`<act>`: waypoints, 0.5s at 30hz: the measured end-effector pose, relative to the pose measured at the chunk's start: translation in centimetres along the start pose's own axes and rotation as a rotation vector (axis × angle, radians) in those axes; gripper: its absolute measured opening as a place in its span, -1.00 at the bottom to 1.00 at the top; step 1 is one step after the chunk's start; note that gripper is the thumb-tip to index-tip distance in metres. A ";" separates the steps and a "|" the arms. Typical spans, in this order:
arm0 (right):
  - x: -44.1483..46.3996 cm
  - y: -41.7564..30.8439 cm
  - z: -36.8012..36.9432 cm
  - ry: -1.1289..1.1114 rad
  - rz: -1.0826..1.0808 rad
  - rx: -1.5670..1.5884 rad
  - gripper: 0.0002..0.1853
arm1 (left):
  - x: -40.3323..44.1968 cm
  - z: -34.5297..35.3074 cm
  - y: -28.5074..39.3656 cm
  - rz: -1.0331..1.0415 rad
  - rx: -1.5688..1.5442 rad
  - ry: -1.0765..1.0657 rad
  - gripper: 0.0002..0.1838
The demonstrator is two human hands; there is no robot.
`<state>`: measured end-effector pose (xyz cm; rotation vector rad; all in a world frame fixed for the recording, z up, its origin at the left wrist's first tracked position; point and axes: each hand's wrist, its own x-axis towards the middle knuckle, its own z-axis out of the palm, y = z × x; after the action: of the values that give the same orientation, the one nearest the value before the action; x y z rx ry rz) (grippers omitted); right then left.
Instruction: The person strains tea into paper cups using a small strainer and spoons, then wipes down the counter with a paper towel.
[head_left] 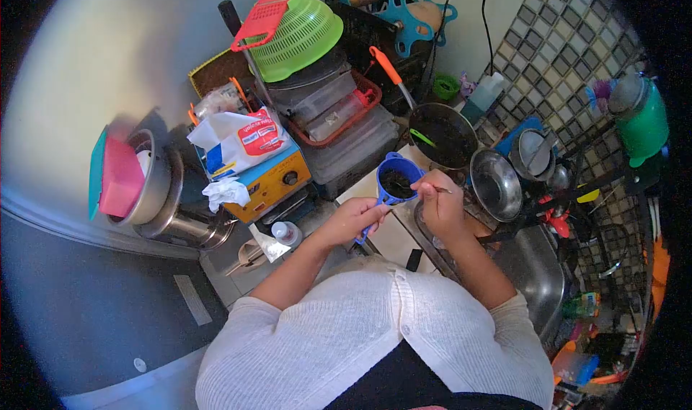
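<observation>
My left hand (pixel 355 220) is closed round the handle of a blue plastic strainer (pixel 410 166), a deep cup shape with a small lug on its far rim. Something dark lies inside the strainer. At its right rim, my right hand (pixel 441 205) pinches a thin utensil (pixel 445 190); its short end sticks out to the right, and whether it is a spoon I cannot tell. Just beyond my right hand stands a dark pan (pixel 461 122) with a bright green utensil (pixel 422 137) in it.
A steel sink (pixel 537 280) and a metal bowl (pixel 496 186) are on the right. To the left stands a yellow-orange appliance (pixel 270 186) with a plastic bag (pixel 245 140) on top. Behind are stacked containers, a green colander (pixel 303 39) and a red grater (pixel 268 15).
</observation>
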<state>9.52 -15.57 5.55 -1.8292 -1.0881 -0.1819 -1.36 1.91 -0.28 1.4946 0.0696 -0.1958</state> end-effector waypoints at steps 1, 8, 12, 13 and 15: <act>0.0 -0.1 0.0 0.002 -0.002 0.000 -0.72 | 0.0 0.0 0.0 0.001 0.002 0.000 -0.64; 0.1 -0.3 0.1 -0.006 -0.141 -0.021 -0.81 | -0.1 0.4 1.2 -0.010 -0.030 -0.012 -0.64; -0.7 1.7 0.9 0.143 -0.217 0.001 -0.74 | 0.0 0.3 1.0 -0.023 -0.067 0.036 -0.63; -0.9 2.2 1.1 0.141 -0.217 0.002 -0.74 | 0.0 0.1 1.0 -0.023 -0.069 0.038 -0.63; -1.0 2.9 1.4 0.131 0.069 0.391 -0.69 | 0.0 -0.4 1.2 -0.050 -0.072 0.087 -0.61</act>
<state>10.68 -15.50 2.36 -1.4799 -0.8962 -0.0428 -1.14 2.39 0.90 1.4297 0.1818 -0.1668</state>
